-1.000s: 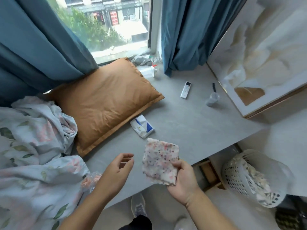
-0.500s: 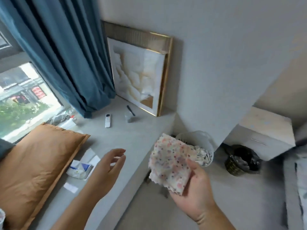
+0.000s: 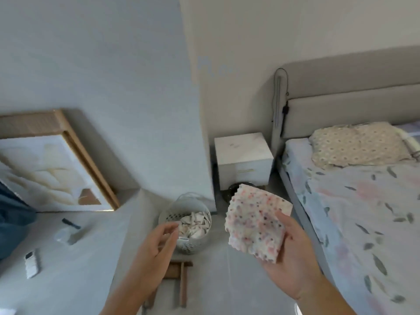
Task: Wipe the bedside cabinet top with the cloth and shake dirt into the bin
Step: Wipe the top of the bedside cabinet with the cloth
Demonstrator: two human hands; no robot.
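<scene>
We see the right hand point(image 3: 293, 262) raised in front of us, thumb on top and fingers beneath, pinching a speckled cloth point(image 3: 255, 223) that stands up from the palm in a crumpled square (pink, red and dark dots on white, with a pinked edge). The left hand point(image 3: 156, 242) hangs beside it with nothing in it, its fingers loosely curled and slightly parted, in front of a white perforated basket point(image 3: 188, 244) that sits on the floor with pale scraps heaped inside.

The bedside cabinet point(image 3: 243, 159) stands well beyond the cloth, a white box against the wall, set between a jutting corner of wall and the padded headboard point(image 3: 352, 87). Its top looks bare apart from faint grey marks. Below the cabinet's front, just behind the cloth's upper edge, we make out a dark round bin point(image 3: 231, 189), mostly hidden.

To the right lies the bed point(image 3: 363, 201) with a leaf-print sheet and a dotted pillow point(image 3: 359, 144). To the left, a grey ledge point(image 3: 68, 269) carries a framed picture point(image 3: 45, 169) leaning on the wall and a white remote point(image 3: 31, 262).
</scene>
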